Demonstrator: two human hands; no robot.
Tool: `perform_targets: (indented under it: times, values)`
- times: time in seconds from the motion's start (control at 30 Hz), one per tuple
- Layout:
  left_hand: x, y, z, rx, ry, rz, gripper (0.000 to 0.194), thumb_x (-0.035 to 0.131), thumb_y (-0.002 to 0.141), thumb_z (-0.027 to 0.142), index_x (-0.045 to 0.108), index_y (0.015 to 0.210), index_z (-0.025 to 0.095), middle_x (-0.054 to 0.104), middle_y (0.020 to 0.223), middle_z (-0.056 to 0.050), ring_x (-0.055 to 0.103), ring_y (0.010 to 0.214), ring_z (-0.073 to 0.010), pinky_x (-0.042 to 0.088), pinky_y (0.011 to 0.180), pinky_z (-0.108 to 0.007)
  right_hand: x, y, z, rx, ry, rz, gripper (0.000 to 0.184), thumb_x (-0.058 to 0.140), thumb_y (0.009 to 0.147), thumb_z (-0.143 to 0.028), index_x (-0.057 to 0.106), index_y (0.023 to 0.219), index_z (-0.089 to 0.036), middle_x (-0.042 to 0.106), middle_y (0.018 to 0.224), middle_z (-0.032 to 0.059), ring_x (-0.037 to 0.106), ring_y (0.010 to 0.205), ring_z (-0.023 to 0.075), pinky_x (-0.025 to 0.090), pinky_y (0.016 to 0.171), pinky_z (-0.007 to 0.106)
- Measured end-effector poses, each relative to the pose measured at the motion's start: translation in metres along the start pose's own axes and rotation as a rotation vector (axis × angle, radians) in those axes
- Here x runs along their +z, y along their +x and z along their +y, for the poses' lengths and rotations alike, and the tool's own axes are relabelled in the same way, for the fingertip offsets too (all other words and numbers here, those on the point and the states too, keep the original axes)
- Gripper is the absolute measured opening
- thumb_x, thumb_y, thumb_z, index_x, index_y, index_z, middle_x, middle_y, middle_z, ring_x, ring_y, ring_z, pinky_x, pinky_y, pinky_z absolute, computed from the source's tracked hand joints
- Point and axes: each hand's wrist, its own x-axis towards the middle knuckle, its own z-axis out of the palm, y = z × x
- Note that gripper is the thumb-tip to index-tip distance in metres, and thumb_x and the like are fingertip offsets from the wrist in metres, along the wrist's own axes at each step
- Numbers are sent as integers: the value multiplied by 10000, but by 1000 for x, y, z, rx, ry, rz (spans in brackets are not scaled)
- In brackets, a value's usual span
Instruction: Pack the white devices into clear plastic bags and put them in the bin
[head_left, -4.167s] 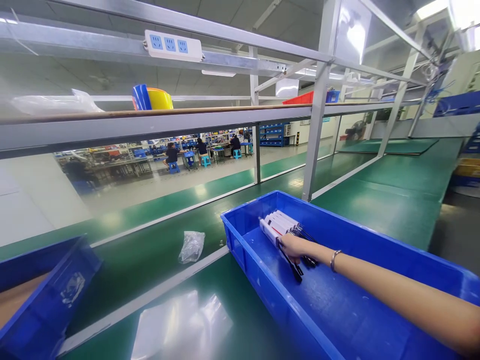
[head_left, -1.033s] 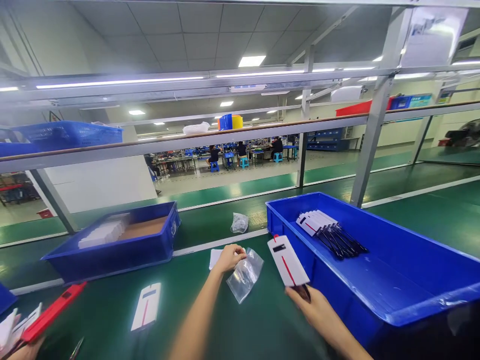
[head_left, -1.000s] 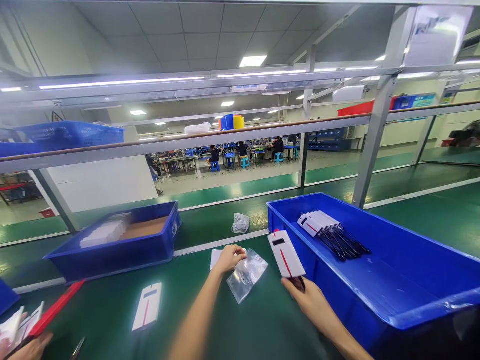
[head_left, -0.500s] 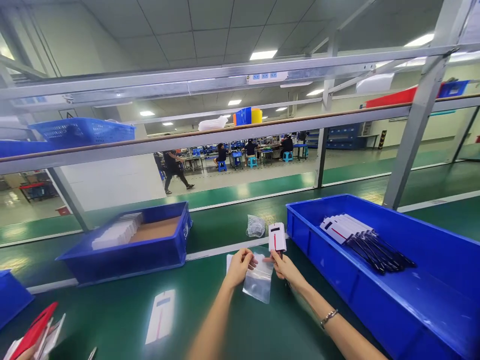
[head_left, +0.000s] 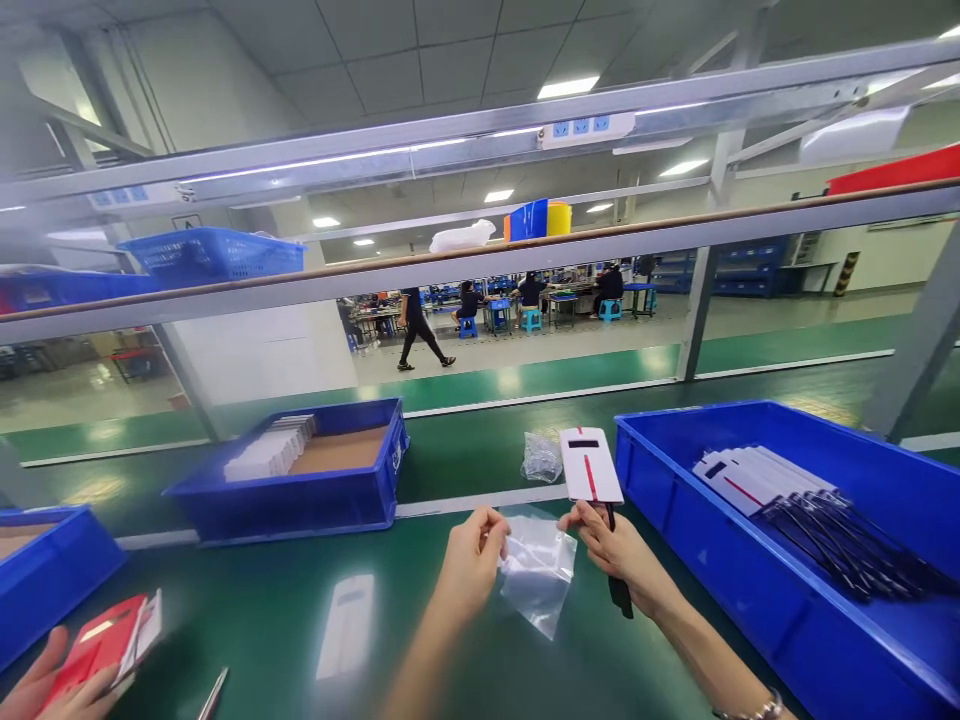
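My left hand (head_left: 474, 552) pinches the edge of a clear plastic bag (head_left: 538, 590), which hangs over the green tabletop. In my right hand (head_left: 619, 552) is a flat white device (head_left: 591, 467) with a dark slot, a red stripe and a black cable (head_left: 620, 597) hanging below the fingers. The device is upright, above and right of the bag. My right fingertips are close to the bag's upper right corner; whether they touch it I cannot tell. Behind the hands lies a crumpled clear plastic bag (head_left: 541, 457).
On the right, a blue bin (head_left: 720, 560) holds several white devices (head_left: 757, 475) with black cables. A blue bin (head_left: 300, 520) at left holds white pieces (head_left: 270, 450). Another person's hands (head_left: 82, 690) hold a red-and-white piece (head_left: 105, 635) by a metal tool (head_left: 214, 693).
The view has shifted. My right hand has raised and turned the white device, so its face shows larger. The bag has tilted. At left, the co-worker's red piece has turned; a distant person has walked right.
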Motion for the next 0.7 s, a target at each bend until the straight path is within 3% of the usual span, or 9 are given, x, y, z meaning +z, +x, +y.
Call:
perform_targets:
  times: [0.1,0.23,0.3,0.47,0.7]
  values:
    - [10,-19,4,-64,90,-58,264,506,944,356,566,771,166,551,635,18,473,594,-108,325,571,-221,7,-11,-20,-42,-39,-121,502,624,824,-672,676,850,-174,294,525,-123,240,444,72,185,432,239]
    - [19,-31,-4,-164,123,-54,281,494,938,383,554,762,172,550,637,16,463,584,-117,327,574,-236,18,-19,-22,-77,-102,-248,324,738,785,-494,700,773,-173,590,663,-38,496,637,143,380,598,254]
    - [21,-32,-11,-209,127,-50,272,503,928,381,582,772,172,604,672,-1,481,578,-123,339,573,-241,21,-19,-16,-89,-120,-287,317,711,800,-482,711,782,-166,660,745,-3,555,734,189,421,682,276]
    - [29,-24,-27,-255,24,16,167,664,802,329,680,804,162,692,775,-32,583,728,-168,416,675,-252,23,-15,8,-101,-135,-265,388,672,799,-551,727,831,-168,709,807,38,622,811,261,483,739,321]
    - [38,-27,-53,-331,-159,29,302,669,799,442,642,735,148,639,639,-17,536,568,-135,390,558,-243,27,-17,28,-84,-137,-252,452,653,799,-619,723,838,-174,713,800,47,642,853,294,514,781,353]
